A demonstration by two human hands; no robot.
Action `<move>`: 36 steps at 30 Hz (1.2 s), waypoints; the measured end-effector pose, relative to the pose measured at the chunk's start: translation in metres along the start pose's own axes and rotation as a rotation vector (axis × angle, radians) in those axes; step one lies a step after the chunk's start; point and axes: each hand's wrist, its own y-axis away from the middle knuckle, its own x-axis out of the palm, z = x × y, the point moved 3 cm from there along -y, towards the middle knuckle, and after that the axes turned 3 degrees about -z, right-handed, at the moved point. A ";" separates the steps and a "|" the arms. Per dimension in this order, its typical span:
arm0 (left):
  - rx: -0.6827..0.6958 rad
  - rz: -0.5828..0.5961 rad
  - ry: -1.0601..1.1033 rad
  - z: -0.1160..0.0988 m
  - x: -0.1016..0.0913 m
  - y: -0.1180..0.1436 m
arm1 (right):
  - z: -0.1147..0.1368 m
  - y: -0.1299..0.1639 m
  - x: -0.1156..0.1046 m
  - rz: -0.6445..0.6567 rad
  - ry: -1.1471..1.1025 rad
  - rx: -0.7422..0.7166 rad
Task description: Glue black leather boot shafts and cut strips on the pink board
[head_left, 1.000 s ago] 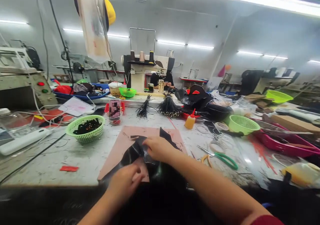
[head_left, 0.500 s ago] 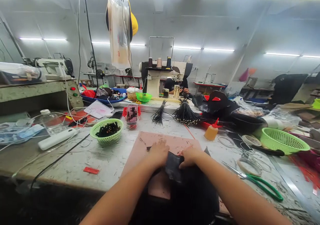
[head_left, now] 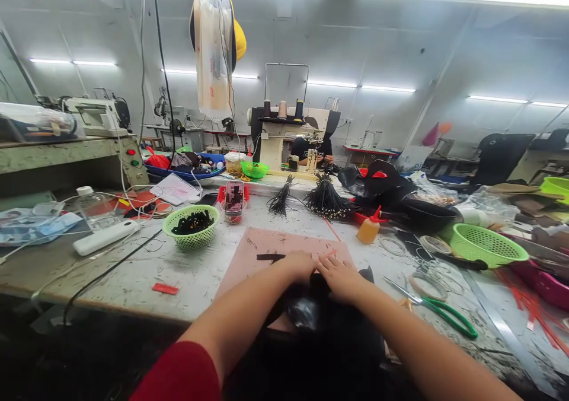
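Glossy black leather lies bunched over the near edge of the pink board and hangs toward me. My left hand is bent inward at its upper edge, closed on it, with most fingers hidden. Beside it, touching, my right hand grips the same edge; its fingers lie over the leather and its thumb is out of sight. A narrow black strip lies flat on the board, left of my hands. A thin red strip rests just beyond my fingers.
Green-handled scissors and a yellow glue bottle stand right of the board. A green basket of black pieces sits left, with a phone behind it. Bundled black cords lie ahead. Beyond a sewing machine, another person sits.
My hands have come together and turned over the leather's top edge. The flap that stood up between them is now folded down, and the black strip on the board shows more fully.
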 end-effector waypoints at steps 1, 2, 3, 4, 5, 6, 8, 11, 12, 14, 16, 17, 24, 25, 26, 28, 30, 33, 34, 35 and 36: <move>0.025 -0.033 0.001 -0.007 -0.005 0.009 | 0.000 0.006 -0.008 -0.020 0.013 -0.040; 0.040 -0.070 -0.002 -0.013 -0.010 0.020 | -0.001 0.013 -0.018 -0.047 0.024 -0.077; 0.043 -0.103 -0.009 -0.018 -0.016 0.032 | -0.004 0.021 -0.030 -0.084 0.038 -0.106; 0.034 -0.130 -0.020 -0.022 -0.021 0.044 | -0.007 0.030 -0.042 -0.119 0.055 -0.120; 0.022 -0.150 -0.028 -0.024 -0.027 0.057 | -0.012 0.039 -0.056 -0.152 0.068 -0.117; 0.011 -0.163 -0.036 -0.025 -0.033 0.070 | -0.018 0.049 -0.068 -0.182 0.074 -0.092; 0.011 -0.179 -0.035 -0.027 -0.044 0.096 | -0.030 0.066 -0.090 -0.257 0.016 -0.020; 0.005 -0.212 0.013 -0.031 -0.059 0.131 | -0.029 0.088 -0.105 -0.391 -0.247 -0.088; -0.037 -0.222 0.070 -0.033 -0.063 0.142 | -0.022 0.094 -0.104 -0.391 -0.341 -0.168; -0.104 -0.221 0.233 -0.036 -0.063 0.163 | -0.004 0.104 -0.098 -0.282 -0.445 -0.315; -0.147 -0.168 0.455 -0.039 -0.053 0.179 | 0.015 0.113 -0.089 -0.116 -0.395 -0.383; -0.185 -0.126 0.595 -0.039 -0.043 0.184 | 0.023 0.117 -0.087 -0.064 -0.336 -0.395; -0.460 -0.382 1.670 -0.040 0.019 0.174 | 0.071 0.143 -0.090 -0.440 0.187 -0.321; -0.443 -0.467 1.686 -0.040 0.022 0.170 | 0.078 0.146 -0.086 -0.461 0.202 -0.363; -0.425 -0.541 1.671 -0.038 0.024 0.167 | 0.082 0.149 -0.081 -0.475 0.188 -0.403; -0.404 -0.621 1.576 -0.032 0.027 0.164 | 0.079 0.153 -0.071 -0.479 0.112 -0.390; -0.410 -0.623 1.421 -0.022 0.030 0.164 | 0.066 0.154 -0.064 -0.483 0.013 -0.259; -0.426 -0.554 1.160 -0.008 0.033 0.168 | 0.052 0.158 -0.058 -0.559 -0.271 -0.172; -0.403 -0.519 1.086 -0.006 0.033 0.169 | 0.053 0.159 -0.055 -0.589 -0.404 -0.200; -0.363 -0.477 1.015 -0.007 0.032 0.170 | 0.057 0.159 -0.052 -0.606 -0.542 -0.235; -0.316 -0.437 0.940 -0.008 0.031 0.170 | 0.062 0.158 -0.048 -0.603 -0.673 -0.267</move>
